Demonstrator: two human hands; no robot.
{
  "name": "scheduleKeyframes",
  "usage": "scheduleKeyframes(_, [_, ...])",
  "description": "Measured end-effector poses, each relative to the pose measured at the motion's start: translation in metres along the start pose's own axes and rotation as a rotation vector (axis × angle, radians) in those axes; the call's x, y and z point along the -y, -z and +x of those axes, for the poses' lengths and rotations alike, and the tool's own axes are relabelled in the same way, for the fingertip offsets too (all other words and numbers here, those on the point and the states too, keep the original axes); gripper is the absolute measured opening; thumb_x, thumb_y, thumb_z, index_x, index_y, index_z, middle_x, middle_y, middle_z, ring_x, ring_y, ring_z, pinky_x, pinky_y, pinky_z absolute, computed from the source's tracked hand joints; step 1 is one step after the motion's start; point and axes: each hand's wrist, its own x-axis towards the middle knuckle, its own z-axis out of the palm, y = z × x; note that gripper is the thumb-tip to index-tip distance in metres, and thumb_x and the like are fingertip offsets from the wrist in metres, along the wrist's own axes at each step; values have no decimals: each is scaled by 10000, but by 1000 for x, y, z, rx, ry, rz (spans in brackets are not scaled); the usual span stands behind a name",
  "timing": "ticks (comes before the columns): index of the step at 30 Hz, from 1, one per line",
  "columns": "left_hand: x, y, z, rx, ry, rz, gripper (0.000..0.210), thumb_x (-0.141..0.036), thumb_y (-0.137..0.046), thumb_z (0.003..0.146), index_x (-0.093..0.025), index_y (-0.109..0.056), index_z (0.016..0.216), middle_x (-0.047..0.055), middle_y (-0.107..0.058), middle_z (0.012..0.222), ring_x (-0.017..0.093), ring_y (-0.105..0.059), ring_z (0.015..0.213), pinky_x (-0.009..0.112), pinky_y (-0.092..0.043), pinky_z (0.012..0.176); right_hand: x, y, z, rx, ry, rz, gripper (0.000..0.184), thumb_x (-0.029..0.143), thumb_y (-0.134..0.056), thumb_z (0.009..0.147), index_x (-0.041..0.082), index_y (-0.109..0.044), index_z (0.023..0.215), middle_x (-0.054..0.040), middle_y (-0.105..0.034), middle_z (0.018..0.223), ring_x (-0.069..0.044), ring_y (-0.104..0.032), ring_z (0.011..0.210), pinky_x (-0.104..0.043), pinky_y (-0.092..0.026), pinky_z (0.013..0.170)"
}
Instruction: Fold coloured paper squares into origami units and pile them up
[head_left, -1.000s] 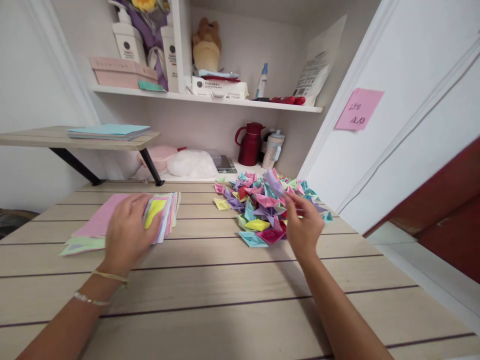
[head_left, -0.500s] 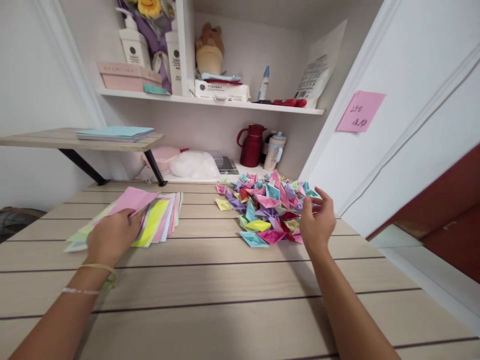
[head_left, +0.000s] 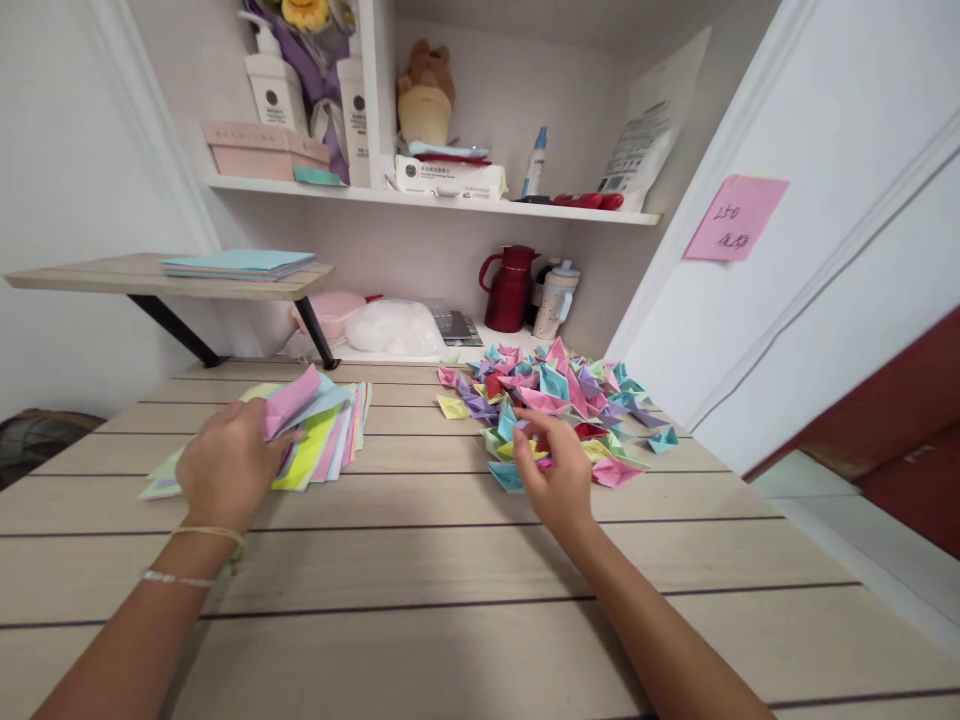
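Note:
At the left, my left hand (head_left: pixel 229 465) is closed on a pink paper sheet (head_left: pixel 291 400), which curls up over a fanned stack of coloured paper (head_left: pixel 341 435) lying on the table. A pale blue sheet sticks up behind the pink one. My right hand (head_left: pixel 556 472) hovers at the front of a heap of folded paper boats (head_left: pixel 555 383), palm down, thumb and fingers apart. It hides some boats beneath it, and no boat shows between its fingers. A teal boat (head_left: pixel 663 440) sits at the heap's right edge; a yellow boat (head_left: pixel 453 407) lies at its left.
A small raised shelf (head_left: pixel 97 275) on black legs stands back left, bearing a stack of blue paper (head_left: pixel 238 262). Behind the heap are a red jug (head_left: pixel 511 290) and a pale tumbler (head_left: pixel 555 300). A pink note (head_left: pixel 737 218) sticks to the wall on the right.
My right hand has moved left from the heap's right side to its front. The pink sheet in my left hand has curled upward. The teal boat at the right edge is now uncovered.

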Motion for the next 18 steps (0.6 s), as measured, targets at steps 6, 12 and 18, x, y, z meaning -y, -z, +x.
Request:
scheduleKeyframes(6, [-25, 0, -7, -189, 18, -435, 275, -465, -546, 747, -206, -454, 738, 39, -482, 718, 224, -462, 723, 316, -327, 613, 12, -14, -14, 324, -62, 230, 283, 241, -514, 818, 191, -580, 1089, -15, -589, 702, -149, -502, 636, -282, -409, 634])
scheduleKeyframes(12, [-65, -3, -35, 213, 125, -1479, 235, -391, -557, 775, -171, -580, 853, 7, -571, 720, 159, -509, 672, 268, -417, 607, 16, -24, -18, 677, -521, 669, 496, 399, -634, 741, 162, -553, 1169, 66, -456, 522, -88, -420, 464, -213, -349, 487])
scheduleKeyframes(18, [-86, -5, -56, 661, 222, -1785, 248, -328, -681, 692, -178, -622, 880, 19, -653, 732, 163, -590, 681, 255, -470, 608, 19, -22, -16, 722, -697, 975, 355, 438, -663, 706, 156, -661, 922, -41, -649, 880, -161, -573, 751, -261, -444, 662])
